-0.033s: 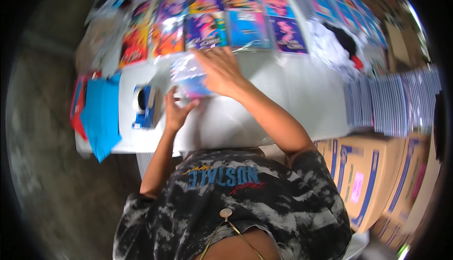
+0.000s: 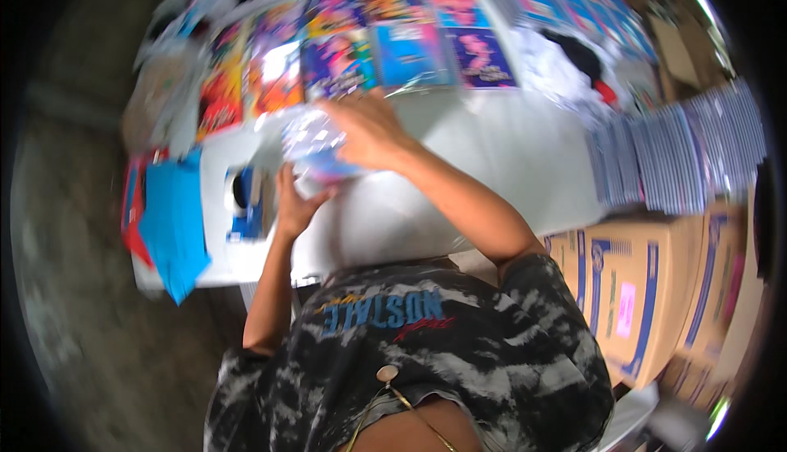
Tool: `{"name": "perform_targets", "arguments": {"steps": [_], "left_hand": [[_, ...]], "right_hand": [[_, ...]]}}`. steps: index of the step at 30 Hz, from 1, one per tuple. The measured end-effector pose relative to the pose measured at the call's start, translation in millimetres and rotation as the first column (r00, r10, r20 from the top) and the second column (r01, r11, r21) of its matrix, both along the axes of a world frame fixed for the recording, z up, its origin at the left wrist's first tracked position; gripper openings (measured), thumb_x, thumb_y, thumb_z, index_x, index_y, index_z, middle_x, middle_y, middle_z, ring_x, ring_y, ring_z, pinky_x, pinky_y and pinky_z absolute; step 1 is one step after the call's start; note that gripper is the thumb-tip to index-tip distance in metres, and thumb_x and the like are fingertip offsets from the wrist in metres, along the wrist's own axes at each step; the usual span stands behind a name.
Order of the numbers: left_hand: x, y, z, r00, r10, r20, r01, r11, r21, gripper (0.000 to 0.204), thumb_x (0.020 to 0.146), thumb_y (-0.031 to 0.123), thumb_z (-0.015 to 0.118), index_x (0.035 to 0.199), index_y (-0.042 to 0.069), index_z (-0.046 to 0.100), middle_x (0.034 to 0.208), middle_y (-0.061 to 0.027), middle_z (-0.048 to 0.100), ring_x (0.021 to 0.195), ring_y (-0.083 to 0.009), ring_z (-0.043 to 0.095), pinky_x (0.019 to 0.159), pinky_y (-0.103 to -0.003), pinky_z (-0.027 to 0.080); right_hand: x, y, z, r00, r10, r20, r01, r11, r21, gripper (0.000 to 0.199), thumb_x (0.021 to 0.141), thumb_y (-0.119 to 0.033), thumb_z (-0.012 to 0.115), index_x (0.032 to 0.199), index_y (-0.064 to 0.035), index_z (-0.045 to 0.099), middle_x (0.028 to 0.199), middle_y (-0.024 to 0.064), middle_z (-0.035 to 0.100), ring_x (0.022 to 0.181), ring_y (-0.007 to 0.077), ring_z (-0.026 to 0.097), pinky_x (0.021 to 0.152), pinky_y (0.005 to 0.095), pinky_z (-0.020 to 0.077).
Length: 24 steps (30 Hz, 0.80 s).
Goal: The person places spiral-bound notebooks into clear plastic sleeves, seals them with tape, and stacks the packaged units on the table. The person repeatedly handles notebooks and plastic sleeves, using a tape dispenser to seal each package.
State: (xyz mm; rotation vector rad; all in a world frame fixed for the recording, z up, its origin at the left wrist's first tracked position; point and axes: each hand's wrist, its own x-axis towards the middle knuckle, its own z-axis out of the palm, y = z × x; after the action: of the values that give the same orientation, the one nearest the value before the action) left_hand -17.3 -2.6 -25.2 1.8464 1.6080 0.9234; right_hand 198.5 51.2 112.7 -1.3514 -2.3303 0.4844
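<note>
Packet (image 2: 314, 136), clear-wrapped and blurred, right between the two hands' fingers! The left hand (image 2: 297, 204) is at its near edge, thumb and fingers apart; the right hand (image 2: 370, 134) reaches across its right side, and whether those fingers clamp, I cannot tell. Handling the wrapping looks like the step here; next move seemingly calls for steady left fingers and a gentle right. Beyond the fingers, notebooks (image 2: 408, 53) line the table (image 2: 492, 157).
</note>
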Motion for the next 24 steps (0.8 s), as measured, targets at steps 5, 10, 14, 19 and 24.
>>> {"name": "perform_targets", "arguments": {"steps": [5,10,14,19,24], "left_hand": [[14.4,55.6,83.2,0.86,-0.459,0.223,0.507,0.822,-0.261,0.063,0.062,0.01,0.081,0.118,0.001,0.052,0.106,-0.0065,0.061,0.097,-0.0178,0.056,0.091,-0.032,0.041],[174.6,74.1,224.6,0.621,-0.764,-0.177,0.78,0.579,0.24,0.063,0.055,0.021,0.086,0.108,-0.001,0.06,0.105,-0.0132,0.063,0.096,-0.0231,0.059,0.088,-0.036,0.044],[360.1,77.2,294.5,0.472,-0.828,-0.302,0.66,0.105,0.744,0.058,0.059,0.022,0.081,0.11,0.006,0.059,0.105,-0.0136,0.062,0.097,-0.0318,0.059,0.084,-0.037,0.047],[567.0,55.9,316.4,0.463,-0.852,-0.246,0.392,-0.053,0.919,0.053,0.063,0.015,0.077,0.112,0.01,0.058,0.113,-0.0081,0.06,0.108,-0.0282,0.054,0.091,-0.036,0.044],[604.5,34.5,235.2,0.492,-0.829,-0.267,0.575,0.08,0.814,0.054,0.076,0.028,0.069,0.124,0.01,0.049,0.131,-0.0122,0.047,0.122,-0.0332,0.041,0.102,-0.046,0.031]], "right_hand": [[64.8,-56.1,45.6,0.983,-0.159,-0.095,0.166,0.984,0.064,0.067,0.061,-0.014,0.074,0.123,-0.0075,0.05,0.117,0.0135,0.054,0.11,0.0293,0.05,0.09,0.041,0.034],[210.6,-170.0,126.4,0.871,-0.408,-0.273,0.467,0.861,0.201,0.071,0.062,-0.016,0.077,0.125,-0.0031,0.047,0.122,0.0149,0.051,0.113,0.0308,0.048,0.096,0.0388,0.0359],[310.4,-228.6,169.1,0.616,-0.773,-0.149,0.6,0.339,0.724,0.062,0.06,-0.001,0.072,0.116,-0.009,0.047,0.113,0.011,0.054,0.109,0.0322,0.049,0.091,0.0425,0.0387],[450.3,-253.1,179.1,0.328,-0.919,-0.217,0.509,-0.022,0.861,0.059,0.061,0.01,0.063,0.115,-0.0103,0.047,0.115,0.013,0.053,0.107,0.0345,0.051,0.089,0.043,0.0415],[494.1,-275.9,120.8,0.276,-0.942,-0.19,0.74,0.082,0.668,0.06,0.066,0.015,0.053,0.121,-0.0081,0.046,0.125,0.0182,0.049,0.115,0.0365,0.047,0.093,0.0412,0.0406]]}}
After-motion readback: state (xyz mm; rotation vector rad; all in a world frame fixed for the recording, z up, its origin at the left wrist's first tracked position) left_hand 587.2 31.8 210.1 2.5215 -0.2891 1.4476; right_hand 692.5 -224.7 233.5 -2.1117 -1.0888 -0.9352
